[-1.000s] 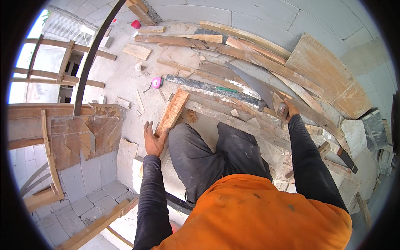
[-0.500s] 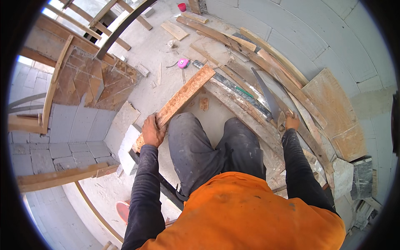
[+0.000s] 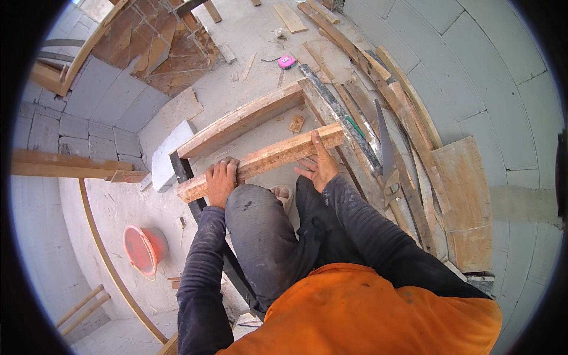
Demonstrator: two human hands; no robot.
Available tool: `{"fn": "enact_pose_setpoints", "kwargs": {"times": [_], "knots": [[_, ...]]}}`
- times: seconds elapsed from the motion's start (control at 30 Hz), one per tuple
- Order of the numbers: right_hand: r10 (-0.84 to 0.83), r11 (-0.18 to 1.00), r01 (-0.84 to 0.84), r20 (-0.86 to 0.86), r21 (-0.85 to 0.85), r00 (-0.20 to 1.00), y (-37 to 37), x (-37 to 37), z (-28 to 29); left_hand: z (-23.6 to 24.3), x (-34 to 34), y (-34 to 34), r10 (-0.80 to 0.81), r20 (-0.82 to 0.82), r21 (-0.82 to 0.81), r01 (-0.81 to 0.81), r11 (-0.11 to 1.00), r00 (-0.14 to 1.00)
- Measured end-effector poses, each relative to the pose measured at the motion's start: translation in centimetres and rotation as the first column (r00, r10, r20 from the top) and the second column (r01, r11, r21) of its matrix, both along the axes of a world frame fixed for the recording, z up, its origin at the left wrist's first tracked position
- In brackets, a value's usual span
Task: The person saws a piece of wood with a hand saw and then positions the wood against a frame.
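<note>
A short wooden beam [image 3: 278,155] lies across in front of my knees, its right end raised higher in the picture. My left hand [image 3: 221,180] is wrapped over the beam near its left end. Close to the other end, my right hand [image 3: 321,165] holds it, the thumb laid up on the wood and the fingers spread out below. Off to the right, a handsaw [image 3: 386,148] rests on the long timbers, its handle toward me and no hand on it. Behind the beam, a second board [image 3: 242,120] stands on edge.
A pink tape measure [image 3: 287,62] lies on the floor ahead. Long timbers [image 3: 408,112] line the block wall at right. On the left are a white block [image 3: 167,157], a dark bar [image 3: 182,171] and a red bucket [image 3: 145,248].
My right hand has let go of the handsaw and moved left onto the beam. The beam has come nearer, across my knees, with my left hand still on it. The view has shifted.
</note>
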State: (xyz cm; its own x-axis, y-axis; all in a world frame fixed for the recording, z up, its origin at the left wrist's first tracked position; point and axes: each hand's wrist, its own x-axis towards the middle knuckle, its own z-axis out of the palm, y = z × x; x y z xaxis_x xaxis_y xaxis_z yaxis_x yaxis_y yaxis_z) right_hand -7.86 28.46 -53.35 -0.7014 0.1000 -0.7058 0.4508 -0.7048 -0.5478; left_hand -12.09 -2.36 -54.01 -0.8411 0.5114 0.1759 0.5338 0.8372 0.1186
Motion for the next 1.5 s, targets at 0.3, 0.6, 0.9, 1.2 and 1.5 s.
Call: {"fn": "enact_pose_setpoints", "kwargs": {"times": [0.3,0.6,0.9,1.2,1.5], "knots": [[-0.144,0.988,0.147,-0.087,0.036,0.986,-1.6,1.9,-3.1,-0.2,4.3,0.2,0.085,0.171,0.033,-0.092,0.995,0.982],[-0.010,0.997,-0.007,-0.228,-0.075,0.974,4.4,7.2,-3.1,-1.2,9.7,-0.5,0.178,0.204,0.129,-0.207,0.970,0.963],[0.186,0.980,-0.173,-0.158,0.095,0.970,3.7,13.5,-5.0,-3.0,17.9,-2.0,0.228,0.424,0.169,-0.324,0.931,0.876],[0.187,0.981,-0.190,-0.068,-0.044,0.980,4.5,16.1,-5.9,-4.7,20.5,-1.2,0.141,0.564,0.222,-0.314,0.923,0.813],[0.030,0.999,-0.030,0.024,-0.015,0.999,3.9,18.6,-6.1,-2.2,16.6,0.9,0.074,0.828,0.075,-0.242,0.967,0.556]]}}
